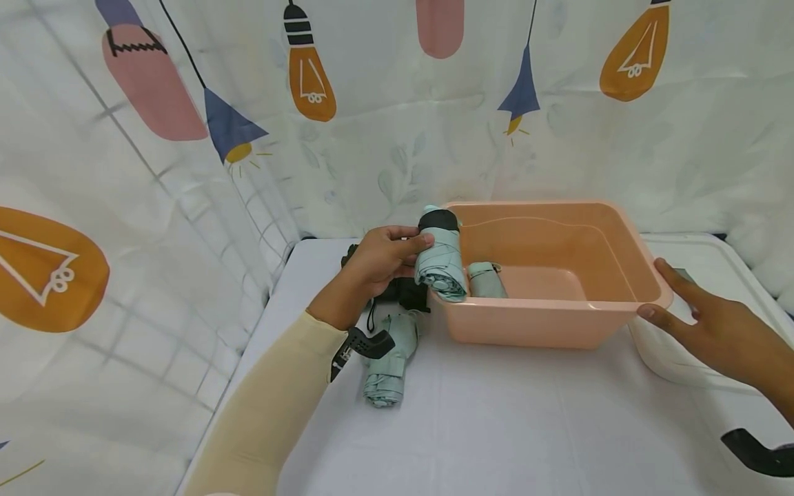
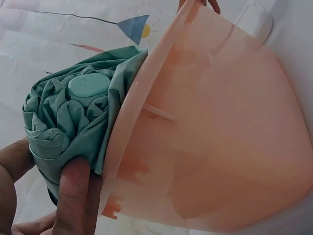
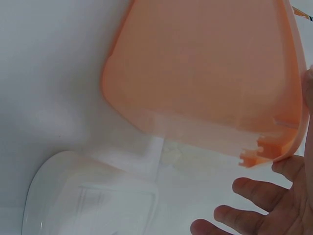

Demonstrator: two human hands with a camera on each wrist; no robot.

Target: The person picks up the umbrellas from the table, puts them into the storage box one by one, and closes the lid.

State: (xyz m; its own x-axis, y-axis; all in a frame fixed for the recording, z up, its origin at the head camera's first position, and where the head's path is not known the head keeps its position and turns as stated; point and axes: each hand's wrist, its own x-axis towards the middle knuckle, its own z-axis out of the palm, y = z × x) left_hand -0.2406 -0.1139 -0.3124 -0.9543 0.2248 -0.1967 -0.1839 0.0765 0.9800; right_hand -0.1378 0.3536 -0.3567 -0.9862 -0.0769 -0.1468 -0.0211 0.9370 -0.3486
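Note:
My left hand (image 1: 381,262) holds a rolled pale-green folding umbrella (image 1: 442,258) with a black band near its top, fingers and thumb round its side. It is upright, right at the left rim of a peach plastic tub (image 1: 533,322). In the left wrist view the umbrella's gathered cloth end (image 2: 58,117) shows beside the tub's wall. Inside the tub, at the left, lies another pale-green rolled umbrella (image 1: 486,281). My right hand (image 1: 722,331) rests at the tub's right rim, its fingers (image 3: 261,193) spread and mostly straight.
A further pale-green umbrella (image 1: 391,368) lies on the white tablecloth (image 1: 496,413) below my left wrist. Black items (image 1: 400,293) sit partly hidden behind that hand. A white lidded container (image 1: 682,248) stands right of the tub, and a patterned curtain (image 1: 397,138) hangs behind.

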